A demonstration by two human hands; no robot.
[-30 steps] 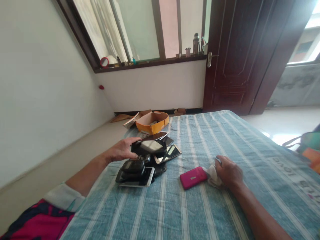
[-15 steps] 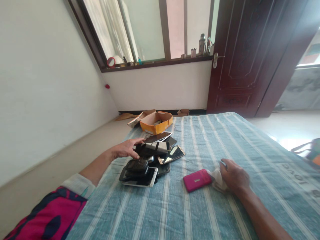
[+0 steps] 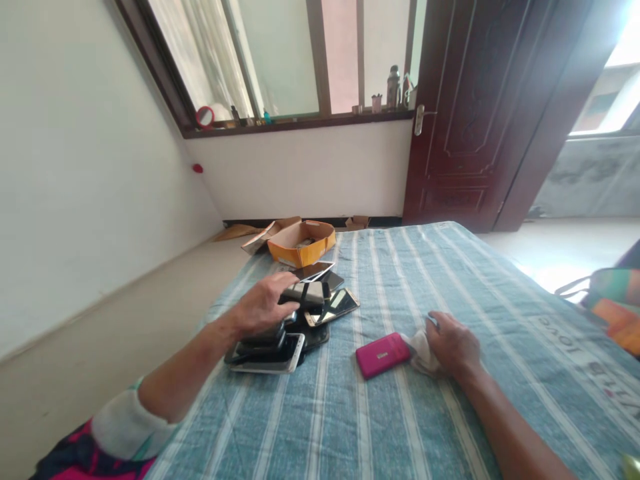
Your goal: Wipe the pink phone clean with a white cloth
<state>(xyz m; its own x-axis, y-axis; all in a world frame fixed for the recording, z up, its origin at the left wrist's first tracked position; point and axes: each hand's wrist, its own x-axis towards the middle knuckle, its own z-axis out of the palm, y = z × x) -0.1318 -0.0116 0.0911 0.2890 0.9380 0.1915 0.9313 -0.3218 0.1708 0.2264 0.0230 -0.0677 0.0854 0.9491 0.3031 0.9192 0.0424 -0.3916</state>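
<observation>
My left hand (image 3: 265,303) is at the pile of old phones, its fingers and thumb closed about the left end of a black phone (image 3: 313,293). A gold-edged phone (image 3: 333,307) lies against that one on the right. Nearer to me, a white phone (image 3: 287,357) lies under dark keypad phones partly hidden by my hand. My right hand (image 3: 455,343) rests on the bed, closed on a crumpled white cloth (image 3: 423,353). A magenta phone (image 3: 383,355) lies flat just left of the cloth, which touches its edge.
An open orange cardboard box (image 3: 303,253) with small items inside stands behind the phones. Striped blue bedding (image 3: 350,427) covers the bed. Beyond are a window ledge (image 3: 300,125) with bottles and a brown door (image 3: 465,113). A colourful bag (image 3: 613,300) is at far right.
My left hand has moved right, further over the pile and around the black phone. My right hand stays on the cloth. The whole view has shifted slightly.
</observation>
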